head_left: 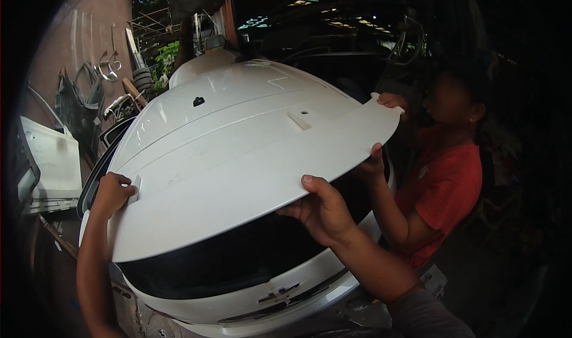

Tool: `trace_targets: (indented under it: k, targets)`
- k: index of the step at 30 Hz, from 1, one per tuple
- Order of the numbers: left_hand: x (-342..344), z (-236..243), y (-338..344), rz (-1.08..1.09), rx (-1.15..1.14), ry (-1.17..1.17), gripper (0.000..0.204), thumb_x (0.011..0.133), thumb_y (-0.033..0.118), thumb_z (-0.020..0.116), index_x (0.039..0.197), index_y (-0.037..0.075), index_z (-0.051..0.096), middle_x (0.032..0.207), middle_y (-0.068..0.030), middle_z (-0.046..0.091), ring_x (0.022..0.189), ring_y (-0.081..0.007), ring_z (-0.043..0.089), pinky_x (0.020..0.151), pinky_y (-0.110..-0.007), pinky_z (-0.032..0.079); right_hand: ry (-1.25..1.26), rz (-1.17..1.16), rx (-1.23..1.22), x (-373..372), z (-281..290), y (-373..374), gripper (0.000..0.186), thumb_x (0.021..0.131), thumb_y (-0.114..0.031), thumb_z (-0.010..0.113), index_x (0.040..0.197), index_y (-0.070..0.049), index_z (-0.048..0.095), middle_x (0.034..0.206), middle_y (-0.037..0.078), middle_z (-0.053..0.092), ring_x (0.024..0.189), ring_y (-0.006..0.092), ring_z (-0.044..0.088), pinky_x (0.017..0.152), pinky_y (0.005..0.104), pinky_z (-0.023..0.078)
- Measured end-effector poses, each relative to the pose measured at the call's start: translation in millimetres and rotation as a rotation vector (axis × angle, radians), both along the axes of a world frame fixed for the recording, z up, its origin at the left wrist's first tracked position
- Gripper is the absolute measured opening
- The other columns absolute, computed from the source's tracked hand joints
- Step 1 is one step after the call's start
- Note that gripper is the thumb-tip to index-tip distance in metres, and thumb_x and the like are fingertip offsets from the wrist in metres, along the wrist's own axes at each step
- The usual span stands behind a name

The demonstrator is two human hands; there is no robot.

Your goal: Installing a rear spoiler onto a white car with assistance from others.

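A white rear spoiler (pixel 238 183) lies across the back of a white car's roof (pixel 238 93), its rear edge over the dark rear window (pixel 238 266). At its left end, the thumb and fingers of my left hand (pixel 113 194) are closed on a small raised edge. My right hand (pixel 328 216) grips the rear edge right of the middle, thumb on top and fingers underneath, partly hidden. On the right a co-worker in a red shirt (pixel 447 183) holds the spoiler's right end with one hand (pixel 391 101) and its rear edge with the other (pixel 373 162).
A small black fitting (pixel 198 101) stands on the roof. Car panels (pixel 56 159) and other parts lean by the wall at left, with stacked tyres (pixel 143 78) farther back. The car's white tailgate (pixel 238 311) is below the window. The far right is dark.
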State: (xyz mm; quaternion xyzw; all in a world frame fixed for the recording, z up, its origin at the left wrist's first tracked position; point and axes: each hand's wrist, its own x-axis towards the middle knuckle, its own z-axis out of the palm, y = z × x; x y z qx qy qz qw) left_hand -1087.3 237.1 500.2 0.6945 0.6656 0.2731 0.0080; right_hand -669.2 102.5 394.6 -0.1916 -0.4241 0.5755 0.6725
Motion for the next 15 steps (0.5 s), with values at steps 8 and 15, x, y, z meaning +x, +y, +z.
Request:
trace_targets:
  k: [8,15]
  targets:
    - [3,3,-19,0.007,-0.063,0.029,0.049,0.082,0.024,0.082,0.116,-0.010,0.072,0.111,-0.0306,0.072,0.100,-0.0365,0.073,0.090,-0.041,0.055,0.060,-0.016,0.003,-4,5,-2,0.047,0.102,-0.032,0.056,0.132,0.005,0.053,0.124,0.017,0.064,0.115,0.0252,0.067,0.098,0.0428,0.057]
    - [63,17,-137,-0.607,-0.169,0.224,0.117,0.058,0.047,0.096,0.153,0.001,0.045,0.146,-0.0322,0.053,0.143,-0.0460,0.045,0.117,-0.050,0.038,0.060,0.000,0.016,-5,6,-5,0.047,0.103,-0.033,0.055,0.132,0.004,0.053,0.125,0.015,0.063,0.118,0.0236,0.065,0.099,0.0432,0.057]
